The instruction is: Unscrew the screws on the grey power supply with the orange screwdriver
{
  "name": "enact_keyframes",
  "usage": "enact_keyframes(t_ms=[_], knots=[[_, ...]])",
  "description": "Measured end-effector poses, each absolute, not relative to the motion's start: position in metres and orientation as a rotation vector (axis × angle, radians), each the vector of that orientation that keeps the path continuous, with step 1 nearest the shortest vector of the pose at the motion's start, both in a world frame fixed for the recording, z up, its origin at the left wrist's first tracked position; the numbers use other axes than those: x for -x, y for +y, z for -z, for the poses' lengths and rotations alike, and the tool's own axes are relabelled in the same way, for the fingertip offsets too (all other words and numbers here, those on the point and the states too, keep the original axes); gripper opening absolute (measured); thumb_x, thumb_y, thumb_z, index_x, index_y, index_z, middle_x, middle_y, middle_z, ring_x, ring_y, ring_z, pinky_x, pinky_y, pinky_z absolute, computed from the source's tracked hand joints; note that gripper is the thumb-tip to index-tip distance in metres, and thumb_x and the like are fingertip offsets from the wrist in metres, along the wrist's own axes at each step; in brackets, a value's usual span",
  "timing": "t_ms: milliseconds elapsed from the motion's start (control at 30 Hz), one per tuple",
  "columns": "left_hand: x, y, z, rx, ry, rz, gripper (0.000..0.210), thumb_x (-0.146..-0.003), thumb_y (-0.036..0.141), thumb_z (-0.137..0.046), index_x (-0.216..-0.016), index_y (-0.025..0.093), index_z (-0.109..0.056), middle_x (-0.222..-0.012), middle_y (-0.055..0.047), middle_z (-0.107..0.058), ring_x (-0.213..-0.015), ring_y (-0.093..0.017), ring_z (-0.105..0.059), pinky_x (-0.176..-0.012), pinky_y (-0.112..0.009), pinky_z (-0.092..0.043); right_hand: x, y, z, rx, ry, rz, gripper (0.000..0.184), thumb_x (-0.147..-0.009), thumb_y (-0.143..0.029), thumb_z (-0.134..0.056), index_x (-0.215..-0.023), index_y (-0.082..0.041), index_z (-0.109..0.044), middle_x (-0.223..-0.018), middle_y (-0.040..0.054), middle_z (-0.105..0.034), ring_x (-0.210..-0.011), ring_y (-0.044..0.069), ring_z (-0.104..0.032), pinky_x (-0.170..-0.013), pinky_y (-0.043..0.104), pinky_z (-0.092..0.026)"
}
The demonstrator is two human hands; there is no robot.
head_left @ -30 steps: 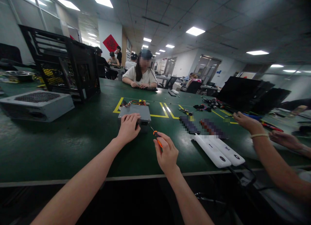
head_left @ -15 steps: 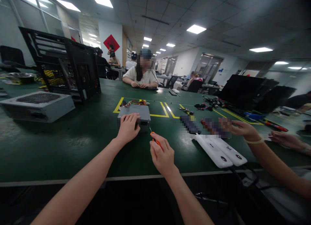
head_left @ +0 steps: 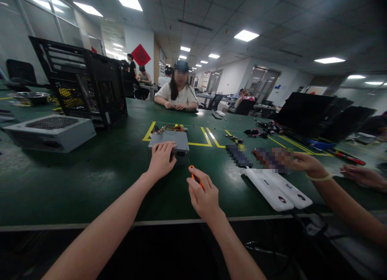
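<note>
A small grey computer power supply sits on the green table in front of me, with a bundle of coloured cables at its far side. My left hand grips it, fingers over the top and thumb down at the near face. Closed around the orange handle of a screwdriver is my right hand. The thin shaft points up at the near right corner of the power supply, beside its socket. Whether the tip touches a screw is too small to tell.
A larger power supply and a black computer case stand at the left. To the right lie two white power banks, with a co-worker's hand above a blurred phone-like object. Another person sits opposite.
The whole view has shifted slightly, so things appear a little further right. Both hands keep their hold, and the screwdriver stays at the same corner of the power supply.
</note>
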State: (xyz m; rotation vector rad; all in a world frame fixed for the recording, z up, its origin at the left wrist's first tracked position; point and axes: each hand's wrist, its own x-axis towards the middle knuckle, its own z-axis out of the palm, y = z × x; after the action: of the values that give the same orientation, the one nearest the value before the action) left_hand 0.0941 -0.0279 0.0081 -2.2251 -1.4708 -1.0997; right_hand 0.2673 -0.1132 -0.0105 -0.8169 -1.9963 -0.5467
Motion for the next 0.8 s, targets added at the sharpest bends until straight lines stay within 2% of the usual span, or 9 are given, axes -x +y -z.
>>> enact_keyframes(t_ms=[167, 400, 567, 800], knots=[[-0.0939, -0.0283, -0.0080, 2.234, -1.475, 1.112, 0.031, -0.074, 0.018, -0.047, -0.105, 0.021, -0.051, -0.119, -0.005, -0.055, -0.112, -0.022, -0.046, -0.098, -0.040, -0.025, -0.2646, -0.1148, 0.0084, 0.810, -1.994, 0.523, 0.029, -0.077, -0.006, -0.049, -0.103, -0.019, -0.047, -0.115, 0.0110, -0.051, -0.112, 0.023, -0.047, -0.087, 0.040, -0.047], [-0.0933, -0.0276, -0.0070, 2.238, -1.479, 1.114, 0.031, -0.075, 0.019, -0.046, -0.106, 0.021, -0.051, -0.119, -0.006, -0.055, -0.112, -0.023, -0.046, -0.098, -0.041, -0.025, -0.2667, -0.1134, 0.0087, 0.852, -1.896, 0.560, 0.039, -0.080, -0.003, -0.046, -0.114, -0.021, -0.041, -0.117, 0.0125, -0.050, -0.107, 0.019, -0.052, -0.080, 0.033, -0.050], [-0.0931, -0.0284, -0.0071, 2.243, -1.487, 1.108, 0.032, -0.074, 0.019, -0.046, -0.106, 0.021, -0.051, -0.119, -0.006, -0.055, -0.112, -0.023, -0.046, -0.098, -0.041, -0.025, -0.2668, -0.1134, 0.0090, 0.862, -1.887, 0.561, 0.036, -0.080, -0.004, -0.047, -0.112, -0.021, -0.043, -0.112, 0.0112, -0.054, -0.103, 0.018, -0.054, -0.080, 0.033, -0.050], [-0.0941, -0.0286, -0.0081, 2.235, -1.478, 1.095, 0.030, -0.075, 0.019, -0.044, -0.105, 0.020, -0.051, -0.119, -0.006, -0.055, -0.111, -0.023, -0.046, -0.096, -0.040, -0.026, -0.2681, -0.1138, 0.0115, 0.870, -1.897, 0.477, 0.033, -0.078, -0.006, -0.049, -0.109, -0.019, -0.044, -0.113, 0.0119, -0.053, -0.104, 0.019, -0.052, -0.082, 0.035, -0.049]])
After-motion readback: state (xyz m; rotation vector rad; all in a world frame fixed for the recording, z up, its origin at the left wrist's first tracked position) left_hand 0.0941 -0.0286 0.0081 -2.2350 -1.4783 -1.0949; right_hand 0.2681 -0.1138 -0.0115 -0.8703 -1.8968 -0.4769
